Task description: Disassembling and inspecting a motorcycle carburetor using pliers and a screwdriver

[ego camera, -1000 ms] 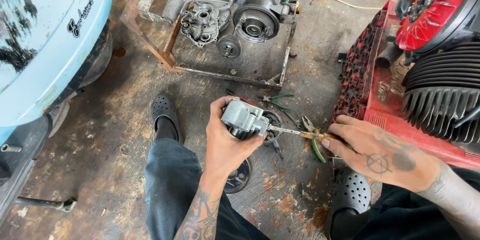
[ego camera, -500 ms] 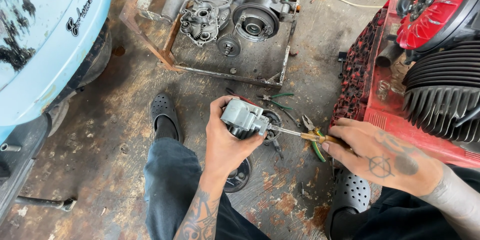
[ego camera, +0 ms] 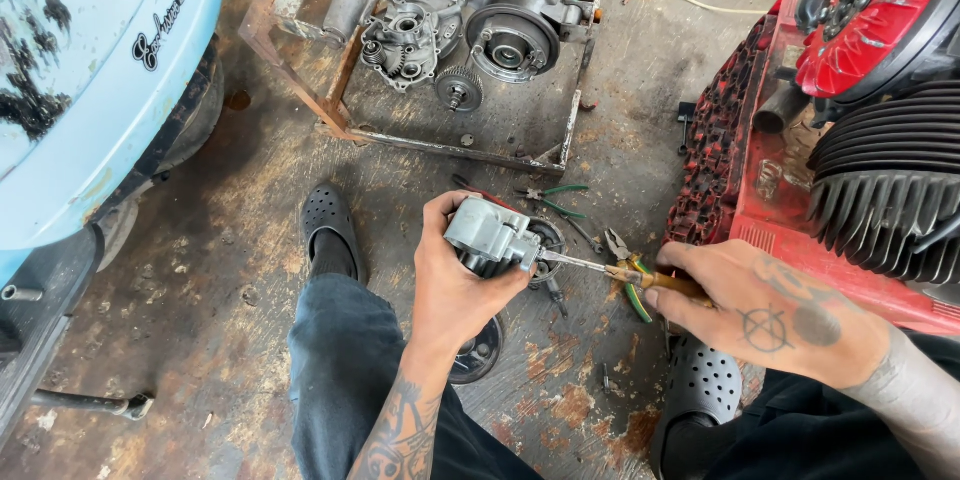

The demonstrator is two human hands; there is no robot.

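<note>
The small grey metal carburettor (ego camera: 487, 235) is sitting up off the floor, roughly over the middle of the scene, above the person's knees. The left hand (ego camera: 455, 280) is wrapping it from below and behind, fingers pressed firmly around the body, thumb riding along its near side. A screwdriver (ego camera: 600, 268) is meeting it from the right: the thin shaft is running nearly level, tip touching the carburettor's right face, long axis pointing left and very slightly up. The right hand (ego camera: 760, 315) is clenching the amber handle, fingers curled tight over it, so the tool is lying straight between the two hands, with the carburettor directly left of the right hand's grip. The left hand is the nearer one, since it is carrying the part itself.

Just beneath the shaft, pliers with yellow-green handles (ego camera: 630, 285) are lying on the stained concrete floor (ego camera: 200, 270), and green-handled pliers (ego camera: 552, 198) are resting a little farther off. A dark round disc (ego camera: 478, 352) is lying below the left wrist. Black perforated clogs (ego camera: 328, 220) are planted either side. Farther out, an engine casing (ego camera: 470, 15) is sitting in a rusty steel frame (ego camera: 300, 70), a pale blue vehicle body (ego camera: 90, 90) is filling the left, and a finned engine with a red fan (ego camera: 880, 110) the right.
</note>
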